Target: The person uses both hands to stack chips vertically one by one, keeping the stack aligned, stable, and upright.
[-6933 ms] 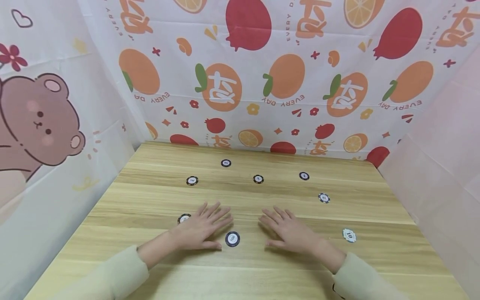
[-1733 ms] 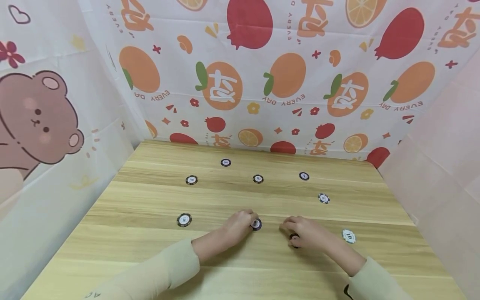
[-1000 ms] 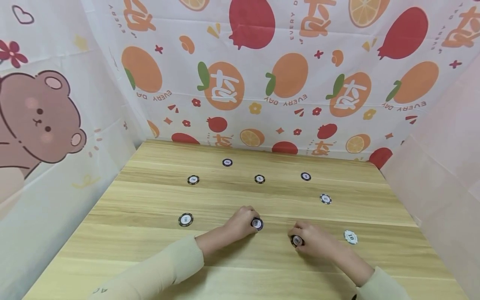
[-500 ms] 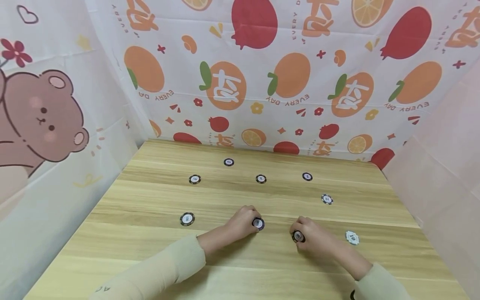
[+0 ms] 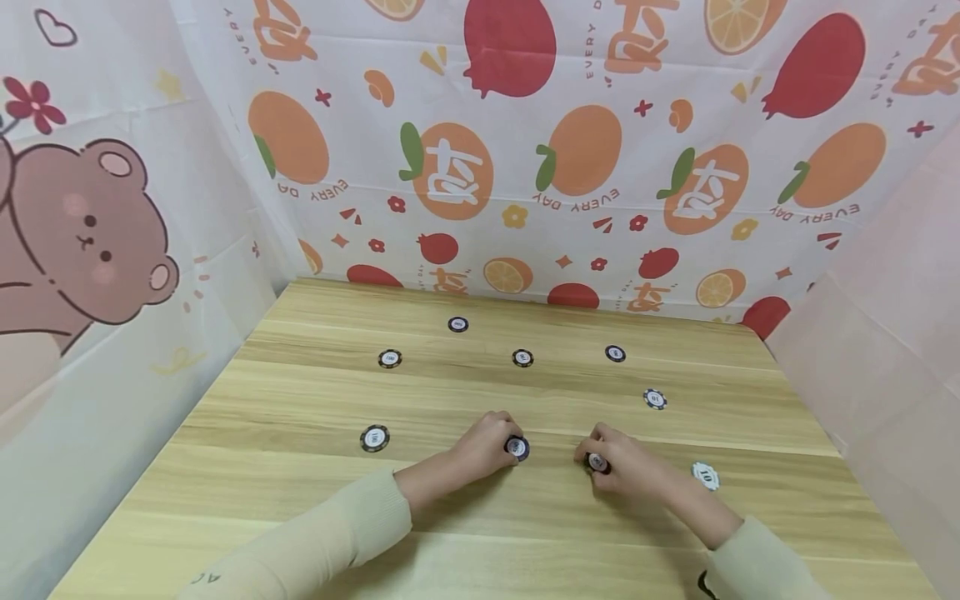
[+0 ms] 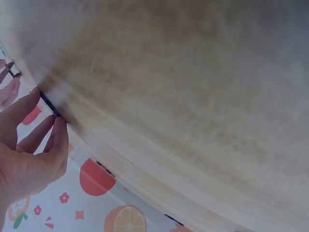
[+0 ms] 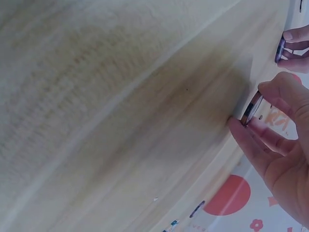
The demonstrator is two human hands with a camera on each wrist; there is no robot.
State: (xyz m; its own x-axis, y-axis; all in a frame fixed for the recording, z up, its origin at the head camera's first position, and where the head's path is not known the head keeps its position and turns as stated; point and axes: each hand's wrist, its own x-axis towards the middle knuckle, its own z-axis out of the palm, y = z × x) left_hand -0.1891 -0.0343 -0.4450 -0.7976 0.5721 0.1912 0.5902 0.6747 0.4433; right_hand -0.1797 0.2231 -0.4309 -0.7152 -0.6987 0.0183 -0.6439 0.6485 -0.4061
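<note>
Now nudged toward twelve o'clock, the right chip (image 5: 597, 462) is pinched in the right hand (image 5: 628, 464); toward its nine o'clock, the left hand (image 5: 483, 447) pinches the left chip (image 5: 517, 448). Loose pinching could let either slip.

In the head view we have bright, diffuse light, seemingly from above, with a pale sheen on the worktop (image 5: 465, 542) and soft-edged shadows on the near side of the left hand (image 5: 483, 450) and right hand (image 5: 626, 468), while the print on the right hand's poker chip (image 5: 597, 463) smudges. Our left wrist view is dimmer and hazy, dark along its upper edge, its wood grain smeared and its board lines bowed by the lens. In our right wrist view, also hazy, the nearer grain blurs, and a broad shadow spreads beside the fingers.
</note>
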